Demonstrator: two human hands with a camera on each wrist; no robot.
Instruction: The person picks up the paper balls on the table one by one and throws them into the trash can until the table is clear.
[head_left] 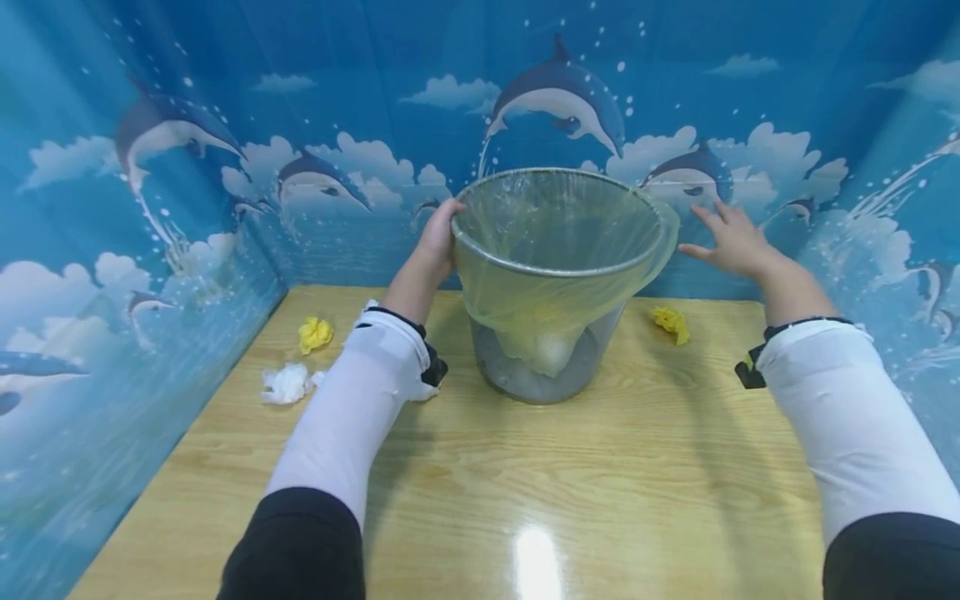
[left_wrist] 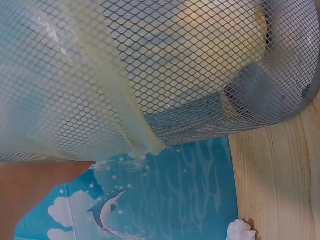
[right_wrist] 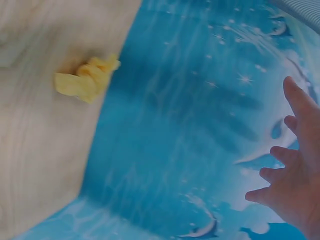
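Bin (head_left: 551, 367) sits mid table, near the back wall, w/ a thin yellow bag (head_left: 555, 275) lining it. The bag's top is folded over the metal rim and hangs down the outside, so it stays put, I think.

My left hand (head_left: 437, 242) is on the left side of the rim, fingers curled over the edge, holding rim + bag together. I guess that keeps the bin from sliding. In the left wrist view I see mesh and bag up close, plus one finger (left_wrist: 45, 175) under the bag's hanging edge.

My right hand (head_left: 731, 237) is off to the right of the bin, not touching it. Fingers are spread wide, holding nothing. The right wrist view shows the same: open fingers (right_wrist: 300, 100) in front of the blue wall.

Paper bits lie on the table (head_left: 600, 483): a yellow wad (head_left: 314, 333) and a white wad (head_left: 285, 385) on the left, another yellow wad (head_left: 671, 322) on the right, just below my open hand. Something pale sits low inside the bin; can't tell what.
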